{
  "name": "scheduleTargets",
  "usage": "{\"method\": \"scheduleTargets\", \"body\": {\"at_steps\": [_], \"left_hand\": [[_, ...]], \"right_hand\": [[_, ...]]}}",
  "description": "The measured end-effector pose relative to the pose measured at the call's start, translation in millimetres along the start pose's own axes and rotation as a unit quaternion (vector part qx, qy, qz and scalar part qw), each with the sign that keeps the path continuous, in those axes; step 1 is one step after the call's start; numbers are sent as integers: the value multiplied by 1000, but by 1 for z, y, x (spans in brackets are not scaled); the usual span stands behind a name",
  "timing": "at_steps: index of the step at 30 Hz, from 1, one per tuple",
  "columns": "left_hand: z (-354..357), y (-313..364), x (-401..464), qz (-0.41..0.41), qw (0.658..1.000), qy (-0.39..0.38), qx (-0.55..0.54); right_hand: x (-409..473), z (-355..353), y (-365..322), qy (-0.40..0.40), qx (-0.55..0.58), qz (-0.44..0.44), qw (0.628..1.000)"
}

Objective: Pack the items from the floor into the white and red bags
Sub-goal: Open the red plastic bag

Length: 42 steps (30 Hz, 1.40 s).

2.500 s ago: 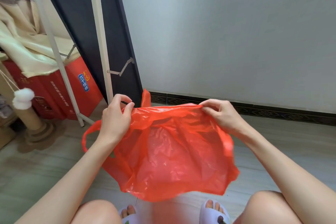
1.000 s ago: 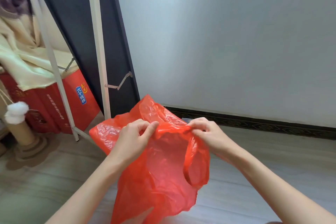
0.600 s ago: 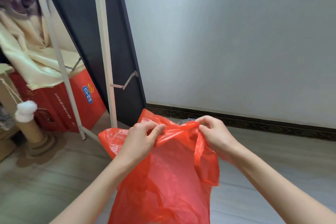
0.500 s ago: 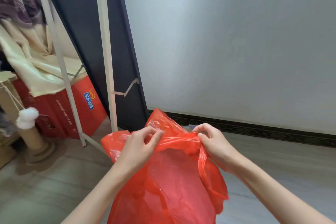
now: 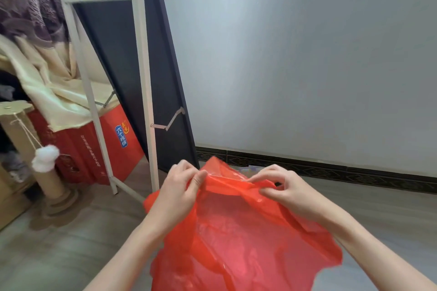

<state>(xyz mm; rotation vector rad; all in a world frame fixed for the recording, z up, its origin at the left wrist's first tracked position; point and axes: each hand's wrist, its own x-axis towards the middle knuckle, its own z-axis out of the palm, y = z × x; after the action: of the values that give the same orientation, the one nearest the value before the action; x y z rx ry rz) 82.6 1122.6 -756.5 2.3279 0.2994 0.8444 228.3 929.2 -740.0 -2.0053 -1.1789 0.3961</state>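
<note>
Red bag (image 5: 236,231) held above floor (image 5: 59,243); top edge pinched by left hand (image 5: 179,189) and right hand (image 5: 283,186).

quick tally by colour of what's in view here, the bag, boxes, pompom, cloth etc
Red: 2, the plastic bag pinched by the left hand and right hand, and the box
White: 2, the pompom and the metal frame
Cream: 1, the cloth
Tan: 1, the scratching post
Total: 6
</note>
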Motion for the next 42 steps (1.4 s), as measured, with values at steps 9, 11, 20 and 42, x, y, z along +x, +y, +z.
{"method": "scheduleTargets", "body": {"at_steps": [9, 11, 20, 42], "left_hand": [[-8, 8, 2, -148, 984, 97, -32], [-9, 7, 3, -166, 980, 94, -60], [-11, 19, 1, -187, 964, 24, -187], [7, 33, 0, -94, 995, -21, 9]], "right_hand": [[3, 17, -17, 280, -182, -99, 937], [2, 27, -19, 215, -192, -112, 951], [9, 29, -3, 200, -194, -94, 956], [3, 26, -8, 178, -28, -118, 977]]}}
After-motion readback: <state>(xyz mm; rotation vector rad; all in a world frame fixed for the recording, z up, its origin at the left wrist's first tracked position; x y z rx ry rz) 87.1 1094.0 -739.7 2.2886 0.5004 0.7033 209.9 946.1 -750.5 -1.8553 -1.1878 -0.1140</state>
